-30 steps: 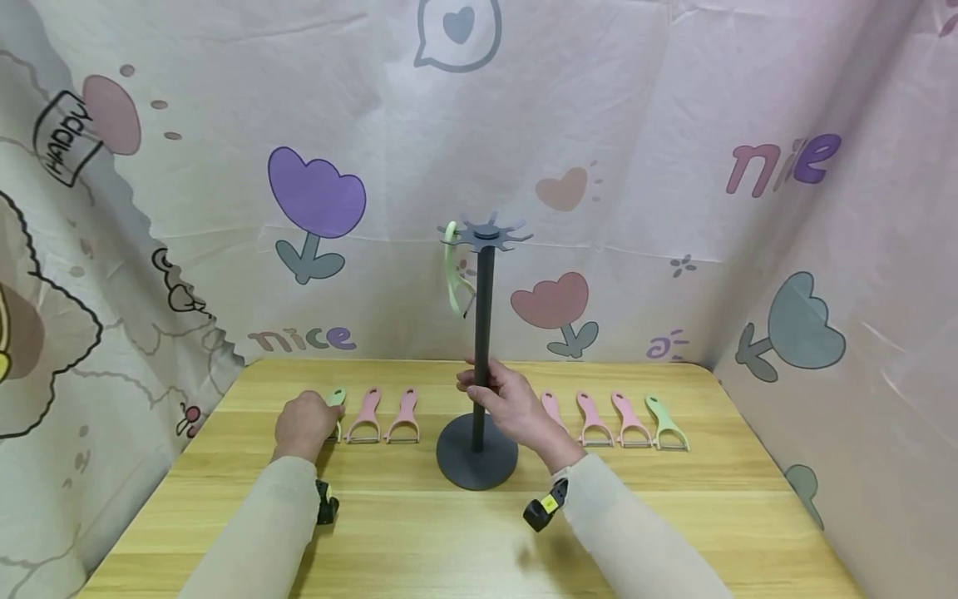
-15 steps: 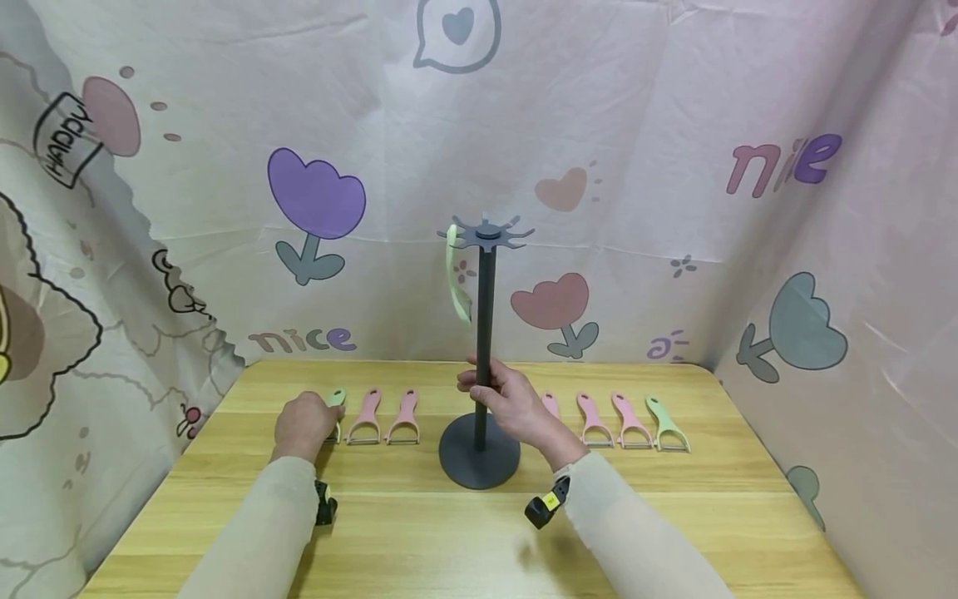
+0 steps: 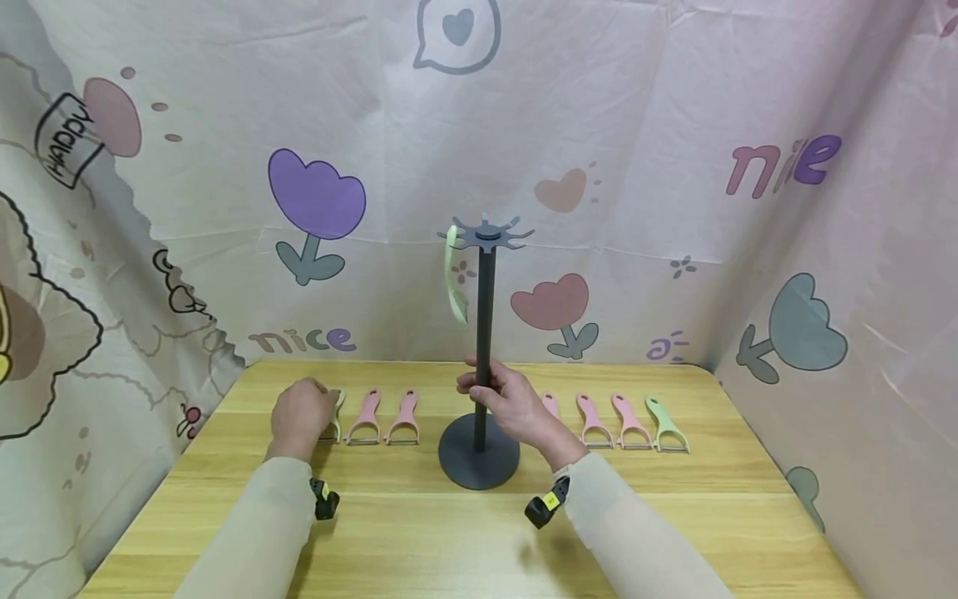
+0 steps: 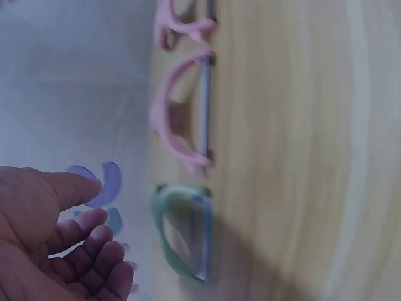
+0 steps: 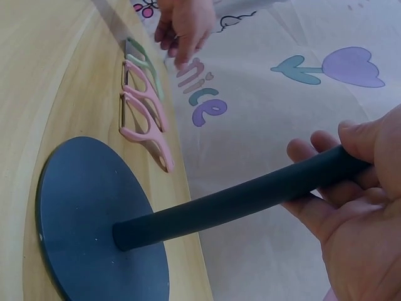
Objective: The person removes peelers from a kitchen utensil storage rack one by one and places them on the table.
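Note:
My left hand [image 3: 303, 416] hovers at a green peeler [image 3: 334, 420] on the left of the table, partly hiding it in the head view. In the left wrist view the thumb and loosely curled fingers [image 4: 94, 251] stand apart from the green peeler [image 4: 169, 251], with nothing between them. My right hand [image 3: 516, 408] grips the dark pole of a stand [image 3: 485, 316], its fingers and thumb curled around it. From one arm of the stand's star-shaped top [image 3: 488, 235] hangs a light green peeler [image 3: 453, 279]. The round base [image 5: 94, 219] rests on the table.
Two pink peelers [image 3: 367, 416] lie between the left hand and the stand. Right of it lie several pink peelers [image 3: 591, 416], one partly behind the right hand, and a green peeler [image 3: 664, 424] at the row's end. A patterned curtain [image 3: 636, 100] encloses the wooden table [image 3: 419, 541].
The stand's top and base have shifted slightly right, and the hanging peeler has swung and turned. My left hand has risen a little from the green peeler. The right hand keeps its grip.

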A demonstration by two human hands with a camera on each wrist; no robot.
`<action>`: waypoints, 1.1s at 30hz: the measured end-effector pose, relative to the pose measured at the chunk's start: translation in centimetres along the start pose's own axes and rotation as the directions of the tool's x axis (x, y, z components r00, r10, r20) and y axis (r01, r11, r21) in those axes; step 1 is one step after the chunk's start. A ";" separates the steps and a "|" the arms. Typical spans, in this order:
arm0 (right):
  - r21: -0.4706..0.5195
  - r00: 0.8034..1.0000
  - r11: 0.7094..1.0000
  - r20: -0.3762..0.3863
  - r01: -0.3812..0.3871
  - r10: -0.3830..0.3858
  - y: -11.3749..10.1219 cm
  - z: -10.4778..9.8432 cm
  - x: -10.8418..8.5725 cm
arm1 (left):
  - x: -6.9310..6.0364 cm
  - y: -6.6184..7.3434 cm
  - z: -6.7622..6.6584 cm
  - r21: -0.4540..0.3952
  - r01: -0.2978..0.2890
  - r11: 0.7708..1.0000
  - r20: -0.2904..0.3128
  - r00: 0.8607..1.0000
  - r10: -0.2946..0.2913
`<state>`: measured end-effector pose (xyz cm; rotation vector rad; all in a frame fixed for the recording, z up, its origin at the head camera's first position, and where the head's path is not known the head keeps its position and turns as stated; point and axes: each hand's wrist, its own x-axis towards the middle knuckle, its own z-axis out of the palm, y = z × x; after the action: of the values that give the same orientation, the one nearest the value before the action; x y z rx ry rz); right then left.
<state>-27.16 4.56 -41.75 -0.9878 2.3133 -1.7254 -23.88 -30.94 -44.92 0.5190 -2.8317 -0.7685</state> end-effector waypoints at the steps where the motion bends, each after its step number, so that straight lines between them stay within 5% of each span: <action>1: 0.000 1.000 1.000 -0.001 0.000 0.000 0.0 0.0 0.0 | -0.1 0.2 -0.1 -0.011 -0.002 1.000 -0.005 1.000 0.002; 8: 0.003 1.000 1.000 0.002 -0.001 0.001 0.1 0.0 0.0 | -0.8 2.8 -0.8 -0.105 -0.053 0.993 -0.087 0.995 0.044; 17: 0.020 1.000 1.000 -0.002 0.001 -0.001 0.1 0.1 0.0 | -2.0 6.8 -1.8 -0.248 -0.146 0.958 -0.221 0.971 0.091; 33: 0.040 1.000 0.999 -0.005 0.015 -0.014 0.1 0.1 0.0 | -4.0 10.6 -2.8 -0.352 -0.238 0.905 -0.254 0.955 0.152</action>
<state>-27.16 4.46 -41.89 -0.9972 2.2711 -1.7739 -22.57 -22.18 -37.37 0.2348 -2.3976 -1.1062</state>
